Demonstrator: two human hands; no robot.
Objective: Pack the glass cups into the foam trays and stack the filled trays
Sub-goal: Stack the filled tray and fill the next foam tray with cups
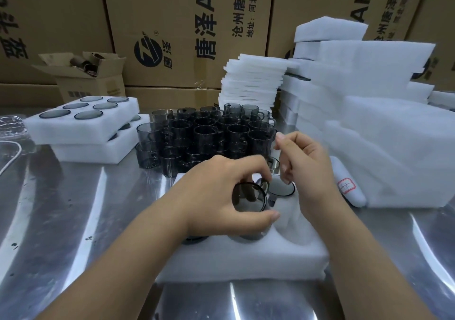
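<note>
A white foam tray (246,258) lies on the steel table right in front of me. My left hand (221,191) grips a smoky grey glass cup (248,200) over the tray, bottom end toward me. Just behind it another cup (280,188) sits in a tray hole. My right hand (302,164) hovers above that cup with loosely curled fingers and holds nothing I can see. A dark cup rim (194,239) shows in a hole under my left wrist. Several loose grey cups (209,132) stand crowded beyond the tray.
Two filled foam trays (81,125) are stacked at the left. Tall piles of foam sheets (251,83) and foam blocks (369,112) stand at the right and back. A small open carton (91,78) and big printed cartons (172,29) line the rear.
</note>
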